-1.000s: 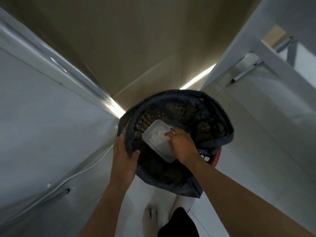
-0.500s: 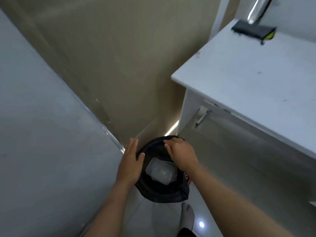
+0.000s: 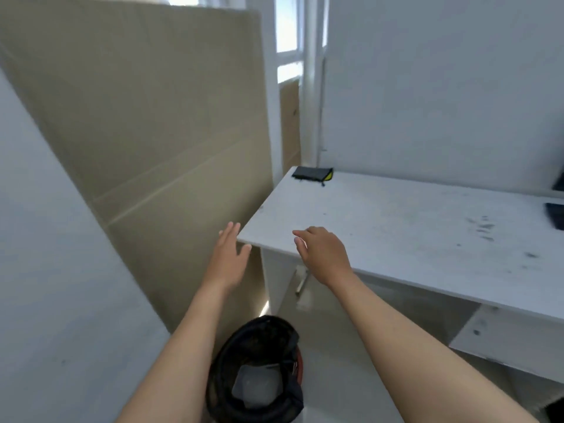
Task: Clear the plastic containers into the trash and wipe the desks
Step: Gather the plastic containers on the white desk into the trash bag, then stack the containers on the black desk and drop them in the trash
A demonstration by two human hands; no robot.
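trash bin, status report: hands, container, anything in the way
Left hand and right hand open, empty. Plastic container inside trash bin. Desk smudged, dark pouch at its back corner.

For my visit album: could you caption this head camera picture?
Container lies in the bin; left hand and right hand are raised, empty, by the desk.

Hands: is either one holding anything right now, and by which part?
Nothing is held. The left hand and right hand are both open and empty; the container lies in the trash bin.
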